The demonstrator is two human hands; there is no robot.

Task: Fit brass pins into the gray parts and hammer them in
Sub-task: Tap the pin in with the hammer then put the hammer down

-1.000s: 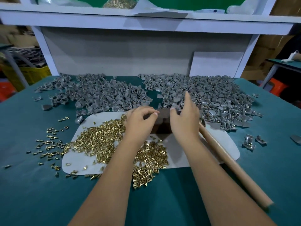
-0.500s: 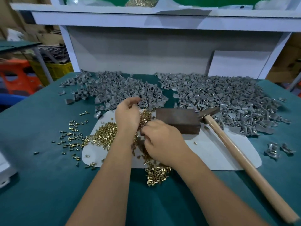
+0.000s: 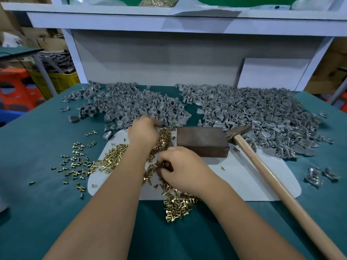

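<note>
- Loose brass pins [image 3: 78, 162] are scattered left of the white sheet [image 3: 244, 177]; a denser heap is on it.
- Left hand [image 3: 143, 131] has been moved from the block [image 3: 202, 140] to the left gray parts [image 3: 131, 104]; fingers reach in, grasp cannot be told.
- Right hand [image 3: 185, 169] has been dropped onto the pins, fingers curled, apparently pinching one.
- Hammer [image 3: 266, 171] is left unheld right of the block: a new fit is being started.

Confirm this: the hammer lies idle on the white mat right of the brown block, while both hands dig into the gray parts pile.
Only the left hand reaches the gray parts. The head view shows the right hand in the brass pins. The hammer does lie idle right of the brown block.
</note>
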